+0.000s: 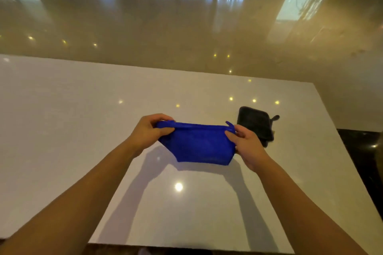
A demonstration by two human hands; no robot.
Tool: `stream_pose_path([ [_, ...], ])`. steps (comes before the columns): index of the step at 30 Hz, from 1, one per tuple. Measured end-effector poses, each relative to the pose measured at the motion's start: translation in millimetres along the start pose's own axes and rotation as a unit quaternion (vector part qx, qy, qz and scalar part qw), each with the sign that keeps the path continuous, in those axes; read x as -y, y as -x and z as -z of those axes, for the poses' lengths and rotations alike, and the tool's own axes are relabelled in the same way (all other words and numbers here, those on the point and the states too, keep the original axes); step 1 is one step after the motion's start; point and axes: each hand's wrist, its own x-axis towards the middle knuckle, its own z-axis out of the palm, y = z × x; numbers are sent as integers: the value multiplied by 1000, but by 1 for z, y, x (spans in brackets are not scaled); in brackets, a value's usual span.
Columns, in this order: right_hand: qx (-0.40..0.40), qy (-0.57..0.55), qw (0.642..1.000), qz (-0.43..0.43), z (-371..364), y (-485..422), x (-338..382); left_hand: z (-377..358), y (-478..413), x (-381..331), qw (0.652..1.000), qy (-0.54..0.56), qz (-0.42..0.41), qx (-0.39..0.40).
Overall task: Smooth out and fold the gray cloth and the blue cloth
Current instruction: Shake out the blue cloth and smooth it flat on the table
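Note:
The blue cloth (199,144) hangs folded above the white table (72,120), stretched taut between both hands. My left hand (148,130) pinches its upper left corner and my right hand (247,143) pinches its upper right corner. The cloth's lower edge hangs near the tabletop; whether it touches I cannot tell. The gray cloth (256,123) lies folded into a small dark rectangle on the table just behind my right hand, which hides its near corner. A small loop sticks out at its right side.
The glossy white table ends at a far edge (207,72) and a right edge (339,141). Beyond them lies a shiny tan floor (186,27) with reflections of windows. A dark patch (360,151) sits past the right edge.

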Motion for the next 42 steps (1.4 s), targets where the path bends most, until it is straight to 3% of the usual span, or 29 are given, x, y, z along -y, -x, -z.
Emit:
stream_pose_path([
  [4, -73, 68, 988, 119, -44, 14, 53, 71, 27, -30, 956, -219, -160, -112],
  [8, -67, 54, 976, 198, -84, 22, 102, 124, 44, -52, 962, -150, -172, -151],
  [11, -67, 58, 973, 213, -115, 15, 137, 157, 37, -71, 927, -203, -190, -251],
  [15, -63, 85, 970, 221, -146, 4, 175, 205, 34, -98, 917, -291, -159, -222],
  [20, -99, 75, 952, 281, -164, 21, 202, 233, 47, -105, 926, -244, -190, -215],
  [23, -75, 78, 942, 317, -161, 44, 182, 229, 72, -78, 863, -331, -301, -236],
  [25, -77, 134, 929, 335, -153, 62, 145, 219, 97, -43, 776, -427, -405, -228],
  [27, -78, 242, 907, 335, -145, 83, 90, 202, 119, 4, 701, -505, -469, -184],
  [28, -66, 289, 902, 313, -143, 93, 54, 189, 131, 36, 694, -544, -454, -128],
  [30, -28, 369, 898, 236, -145, 111, -19, 162, 154, 96, 713, -622, -319, 62],
  [32, 37, 444, 887, 119, -153, 125, -82, 140, 169, 145, 728, -628, -134, 243],
  [34, 49, 504, 860, 67, -162, 129, -119, 127, 170, 165, 755, -585, -27, 294],
  [35, 41, 515, 854, 66, -169, 128, -126, 124, 166, 167, 783, -561, -13, 269],
  [38, 14, 472, 868, 150, -204, 112, -128, 95, 143, 178, 874, -481, -53, 49],
  [40, 38, 496, 842, 208, -238, 90, -124, 61, 127, 191, 885, -461, -42, -40],
  [42, 74, 562, 792, 227, -261, 56, -133, 37, 108, 216, 866, -494, 0, -80],
])
